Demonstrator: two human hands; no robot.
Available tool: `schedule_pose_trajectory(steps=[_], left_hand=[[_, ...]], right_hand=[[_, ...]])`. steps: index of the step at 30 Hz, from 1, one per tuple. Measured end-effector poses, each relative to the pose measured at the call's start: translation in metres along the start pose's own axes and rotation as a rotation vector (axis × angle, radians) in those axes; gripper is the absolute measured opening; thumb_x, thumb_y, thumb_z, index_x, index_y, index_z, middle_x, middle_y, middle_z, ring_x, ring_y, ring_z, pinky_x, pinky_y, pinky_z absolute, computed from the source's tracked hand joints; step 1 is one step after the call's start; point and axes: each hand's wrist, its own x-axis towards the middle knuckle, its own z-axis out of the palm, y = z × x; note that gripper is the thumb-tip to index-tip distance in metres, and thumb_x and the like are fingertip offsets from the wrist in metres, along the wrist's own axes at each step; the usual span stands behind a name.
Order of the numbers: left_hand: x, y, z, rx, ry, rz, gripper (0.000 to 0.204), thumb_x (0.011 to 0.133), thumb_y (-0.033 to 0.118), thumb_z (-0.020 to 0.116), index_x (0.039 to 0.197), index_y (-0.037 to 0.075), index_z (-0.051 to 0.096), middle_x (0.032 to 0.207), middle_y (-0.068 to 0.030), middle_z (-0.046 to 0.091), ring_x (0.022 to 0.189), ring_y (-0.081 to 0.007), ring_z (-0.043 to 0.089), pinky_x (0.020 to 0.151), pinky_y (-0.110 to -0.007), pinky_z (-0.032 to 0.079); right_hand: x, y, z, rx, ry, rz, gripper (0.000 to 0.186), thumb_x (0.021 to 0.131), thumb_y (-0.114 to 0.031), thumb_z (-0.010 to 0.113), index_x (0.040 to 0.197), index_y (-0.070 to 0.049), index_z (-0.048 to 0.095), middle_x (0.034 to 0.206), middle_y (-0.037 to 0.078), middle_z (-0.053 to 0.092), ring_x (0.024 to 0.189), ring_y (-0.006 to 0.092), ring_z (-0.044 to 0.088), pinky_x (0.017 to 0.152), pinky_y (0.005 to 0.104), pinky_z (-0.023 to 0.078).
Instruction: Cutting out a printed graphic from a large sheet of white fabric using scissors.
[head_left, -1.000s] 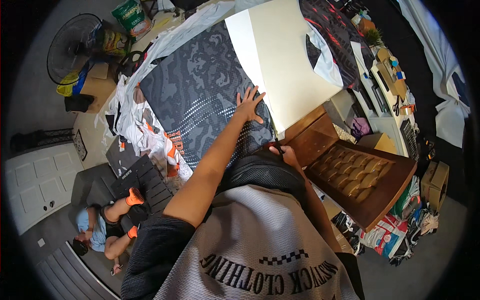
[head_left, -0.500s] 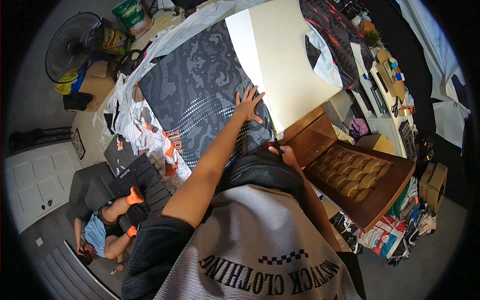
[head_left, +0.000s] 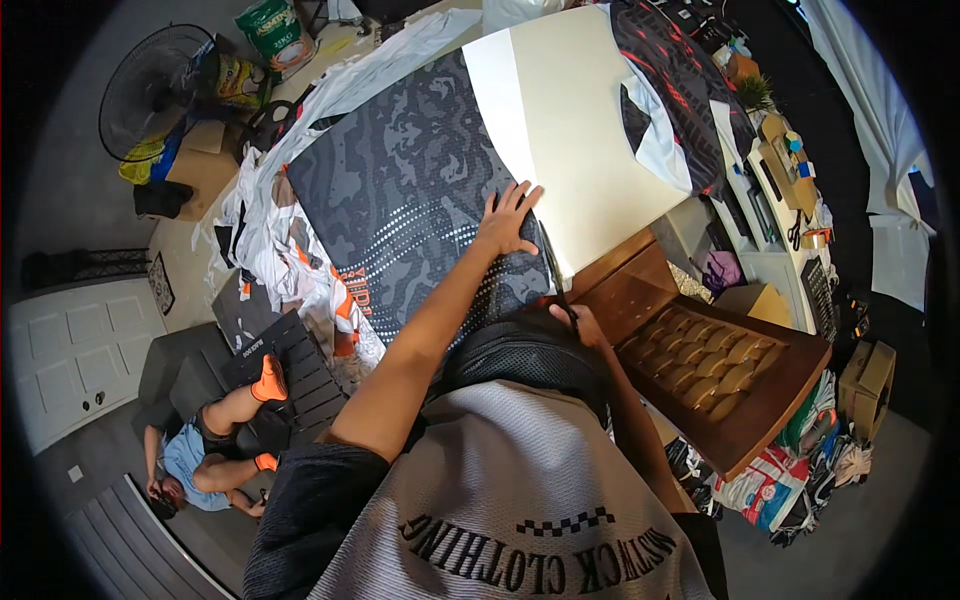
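A dark grey camouflage-patterned fabric panel [head_left: 400, 170] with white dots and orange lettering lies flat on the table before me. My left hand [head_left: 508, 220] rests on its right side, palm down and fingers spread. Near the panel's close right corner, my right hand [head_left: 580, 325] is closed round the black handles of a pair of scissors [head_left: 565, 306]. Their blades point away from me along the panel's right edge, beside a white strip [head_left: 497, 90] and a large cream sheet [head_left: 575, 130]. The blade tips are hard to make out.
A wooden chair [head_left: 640, 300] with a woven back stands close on my right. White and orange fabric scraps [head_left: 290, 250] heap at the table's left. Black-and-red fabric [head_left: 670, 80] lies far right. A person [head_left: 195, 460] reclines on a sofa, lower left.
The view has shifted slightly, moving the table a little to the right. More of the scissors' blades shows along the panel's edge. My left hand stays spread on the fabric.
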Motion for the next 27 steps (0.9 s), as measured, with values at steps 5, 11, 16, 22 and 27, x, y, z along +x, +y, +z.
schedule_pose_trajectory(steps=[5,11,16,22,27], left_hand=[[0.014,-0.005,-0.002,0.036,0.092,0.022,0.13,0.05,0.057,0.085,0.155,0.028,0.013,0.162,-0.0012,0.007,0.149,-0.03,0.003,0.117,-0.059,0.009],[0.02,-0.009,-0.012,0.081,0.02,-0.02,0.126,0.052,0.051,0.087,0.154,0.03,0.017,0.162,0.0006,0.009,0.149,-0.0269,0.004,0.117,-0.06,0.007],[0.022,-0.009,-0.015,0.124,-0.067,-0.062,0.124,0.053,0.053,0.087,0.154,0.031,0.018,0.162,0.0026,0.007,0.149,-0.026,0.002,0.117,-0.06,0.005],[0.023,-0.008,-0.016,0.148,-0.101,-0.085,0.125,0.052,0.054,0.087,0.154,0.033,0.018,0.162,0.0045,0.005,0.149,-0.0252,0.0,0.117,-0.06,0.004],[0.025,-0.006,-0.018,0.165,-0.12,-0.099,0.126,0.051,0.055,0.087,0.154,0.035,0.017,0.162,0.0054,0.003,0.149,-0.0249,-0.001,0.117,-0.06,0.004]], right_hand=[[0.016,-0.011,-0.005,-0.072,0.029,-0.104,0.052,0.091,-0.044,0.062,0.073,0.005,0.059,0.066,0.005,0.054,0.063,0.0164,0.047,0.061,0.0317,0.041],[0.032,-0.012,-0.014,-0.235,0.004,-0.002,0.053,0.09,-0.045,0.061,0.072,0.005,0.059,0.064,0.006,0.054,0.062,0.0175,0.048,0.06,0.032,0.041],[0.033,-0.015,-0.021,-0.264,0.01,-0.033,0.054,0.089,-0.046,0.061,0.073,0.005,0.06,0.065,0.007,0.055,0.062,0.0183,0.049,0.06,0.0322,0.042],[0.037,-0.02,-0.025,-0.27,0.009,-0.056,0.055,0.089,-0.047,0.062,0.075,0.006,0.061,0.065,0.008,0.056,0.062,0.0192,0.05,0.06,0.0324,0.042],[0.035,-0.023,-0.023,-0.253,0.012,-0.071,0.055,0.088,-0.048,0.063,0.076,0.006,0.062,0.065,0.009,0.057,0.062,0.0199,0.051,0.06,0.0326,0.043]])
